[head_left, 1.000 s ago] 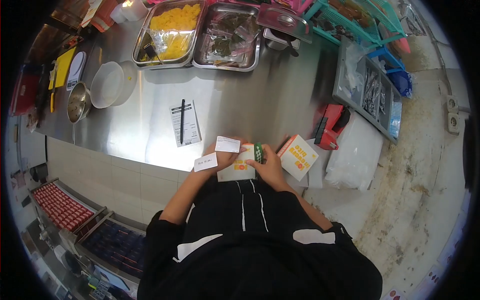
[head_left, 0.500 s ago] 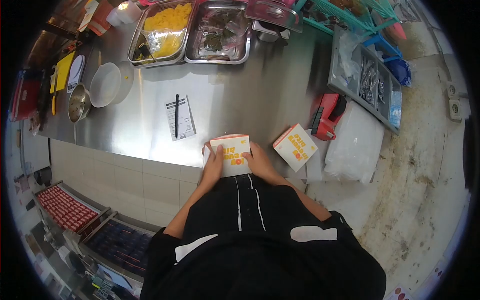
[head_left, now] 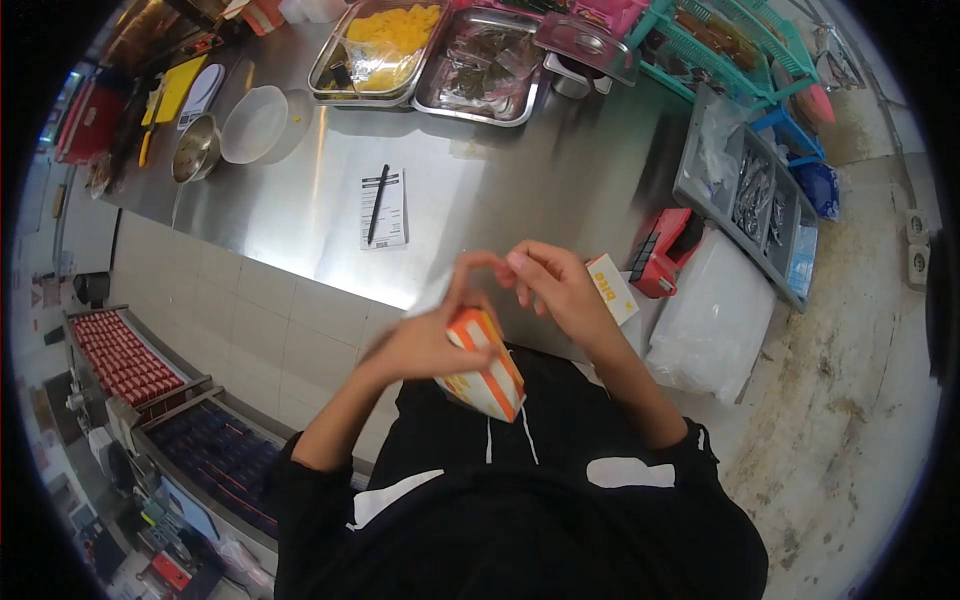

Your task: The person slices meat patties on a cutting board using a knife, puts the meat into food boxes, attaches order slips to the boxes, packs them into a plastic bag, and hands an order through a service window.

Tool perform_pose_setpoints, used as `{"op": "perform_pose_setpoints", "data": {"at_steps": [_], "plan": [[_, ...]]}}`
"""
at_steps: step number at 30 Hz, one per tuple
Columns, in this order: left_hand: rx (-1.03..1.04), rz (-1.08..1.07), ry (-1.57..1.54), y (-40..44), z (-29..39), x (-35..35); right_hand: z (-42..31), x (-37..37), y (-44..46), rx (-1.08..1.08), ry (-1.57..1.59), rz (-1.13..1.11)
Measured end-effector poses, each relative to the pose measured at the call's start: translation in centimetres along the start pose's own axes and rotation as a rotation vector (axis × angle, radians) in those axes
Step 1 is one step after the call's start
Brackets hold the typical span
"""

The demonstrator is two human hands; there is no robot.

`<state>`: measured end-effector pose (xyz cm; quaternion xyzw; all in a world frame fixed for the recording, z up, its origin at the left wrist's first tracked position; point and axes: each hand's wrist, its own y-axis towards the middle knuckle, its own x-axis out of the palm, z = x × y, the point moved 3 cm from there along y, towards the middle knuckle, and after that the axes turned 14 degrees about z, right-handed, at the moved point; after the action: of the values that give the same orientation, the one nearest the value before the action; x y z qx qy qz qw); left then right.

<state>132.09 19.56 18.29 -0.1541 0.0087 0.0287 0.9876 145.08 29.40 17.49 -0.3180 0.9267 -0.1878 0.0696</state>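
- Desk (head_left: 540,180): striped carton (head_left: 500,380) held tilted by its near edge; would likely fall if the left grip (head_left: 435,342) slipped.
- Grey divided bin (head_left: 735,238): silvery pieces, clear plastic.
- Steel tray (head_left: 360,98): yellow food.
- Neighbouring tray (head_left: 472,111): dark green items.
- Carton: left grip wrapped round it; contents hidden. Over-squeezing could crush it.
- Right grip (head_left: 562,292): fingers curled near left fingertips; cannot tell whether holding anything.

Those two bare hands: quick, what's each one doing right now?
Left hand: closed, holding a white cardboard box with orange stripes.
Right hand: partly curled near the left; whether it holds anything cannot be told.
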Motion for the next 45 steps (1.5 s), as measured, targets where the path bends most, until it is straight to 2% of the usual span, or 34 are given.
{"op": "perform_pose_setpoints", "data": {"at_steps": [2, 3, 5, 6, 8, 9, 10, 12, 16, 18, 22, 23, 24, 25, 26, 27, 28, 29, 31, 32, 36, 41, 44, 45], "plan": [[-0.027, -0.056, 0.114, -0.8, 0.4, 1.4, -0.7, -0.3, -0.7, -0.149, -0.31, 0.087], [-0.065, -0.055, 0.171, -1.1, 0.5, 1.7, -1.1, -0.1, -1.1, -0.153, -0.315, 0.084], [-0.119, -0.019, 0.231, -1.7, 0.7, 2.3, -2.7, -0.5, -2.0, -0.528, -0.406, 0.457], [-0.122, -0.012, 0.223, -1.7, 0.6, 2.6, -2.6, -0.7, -1.8, -0.527, -0.411, 0.446], [0.066, -0.172, 0.453, -1.5, 0.8, 3.7, -2.3, -0.6, -0.3, -0.429, -0.372, 0.038], [-0.011, -0.168, 0.412, -1.5, 1.0, 4.3, -1.9, -0.4, 0.6, -0.392, -0.425, -0.155], [-0.013, -0.165, 0.411, -1.3, 1.0, 4.7, -2.2, -0.4, 1.3, -0.392, -0.426, -0.159], [0.147, -0.215, 0.468, -1.1, 1.4, 5.3, -1.5, 0.3, 1.6, -0.107, -0.726, -0.533], [0.089, -0.261, 0.448, -1.1, 1.0, 5.3, -2.2, 0.0, 0.7, -0.186, -0.709, -0.58], [0.139, -0.205, 0.439, -1.1, 0.6, 5.5, -2.0, -0.4, 0.3, -0.071, -0.499, -0.577], [0.253, -0.079, 0.404, -0.6, 0.1, 5.3, -1.5, -0.6, 0.1, -0.091, -0.259, -0.493], [0.125, -0.177, 0.335, -0.2, 0.1, 4.9, -2.4, -1.0, -0.1, -0.063, -0.124, -0.318], [0.196, -0.227, 0.22, 0.4, -0.2, 4.4, -3.1, -1.5, -0.1, -0.036, 0.01, -0.144], [0.194, -0.254, 0.102, 0.8, -0.5, 3.9, -3.8, -2.4, 0.1, -0.112, 0.07, -0.052], [0.189, -0.281, -0.017, 0.8, -0.6, 3.4, -4.2, -2.9, -0.3, -0.111, 0.073, -0.052], [0.187, -0.28, -0.015, 0.6, -0.6, 2.8, -4.9, -3.5, -0.9, -0.231, 0.061, 0.004], [0.091, -0.278, -0.246, 0.3, -0.4, 2.2, -5.6, -4.2, -1.6, -0.35, 0.048, 0.06], [-0.007, -0.271, -0.477, 0.1, -0.3, 1.9, -5.7, -4.8, -2.3, -0.348, 0.049, 0.056], [-0.002, -0.309, -0.453, -0.3, -0.3, 2.2, -6.2, -4.2, -4.8, -0.578, -0.246, -0.405], [0.005, -0.352, -0.427, -0.4, -0.4, 2.5, -6.6, -3.7, -5.9, -0.499, -0.304, -0.522], [-0.052, -0.306, -0.447, 0.1, -0.2, 3.3, -6.2, -0.4, -7.8, -0.46, -0.314, -0.471], [-0.007, -0.304, -0.416, 0.1, -0.2, 3.6, -4.1, 1.0, -7.1, -0.405, -0.322, -0.441], [0.056, -0.266, -0.469, -0.2, -0.6, 3.6, -3.3, 1.2, -7.6, -0.488, -0.382, -0.438], [0.08, -0.239, -0.496, -0.3, -0.7, 3.6, -3.0, 1.1, -7.7, -0.658, -0.491, -0.286]]}}
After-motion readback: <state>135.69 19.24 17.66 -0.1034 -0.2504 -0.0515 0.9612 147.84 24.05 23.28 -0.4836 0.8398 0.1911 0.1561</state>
